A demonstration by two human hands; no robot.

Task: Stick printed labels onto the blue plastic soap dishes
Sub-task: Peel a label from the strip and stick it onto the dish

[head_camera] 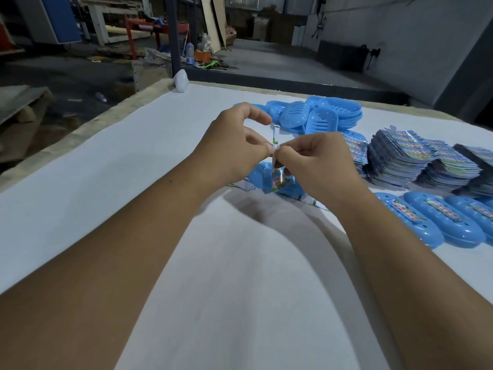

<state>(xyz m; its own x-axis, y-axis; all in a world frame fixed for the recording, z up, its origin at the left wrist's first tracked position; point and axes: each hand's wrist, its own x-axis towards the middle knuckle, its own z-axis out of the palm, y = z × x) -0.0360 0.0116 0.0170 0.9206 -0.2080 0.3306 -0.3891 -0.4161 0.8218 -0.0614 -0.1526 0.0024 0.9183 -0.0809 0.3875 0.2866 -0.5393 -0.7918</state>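
Above the middle of the white table, my left hand [234,145] and my right hand [317,161] meet fingertip to fingertip. Between them hangs a printed label [277,180]; both hands pinch it at its top edge, and a white backing strip [274,134] rises from the pinch toward my left forefinger. Under the hands lies a blue soap dish [260,173], partly hidden. A heap of bare blue soap dishes [317,117] sits behind the hands. Labelled blue dishes [426,222] lie in a row at the right.
Stacks of printed labels [416,158] stand at the right between the heap and the labelled row. A white oval object [181,81] sits at the table's far left corner. Peeled backing strips [312,202] lie near the dish. Beyond the table [106,169] is a cluttered workshop floor.
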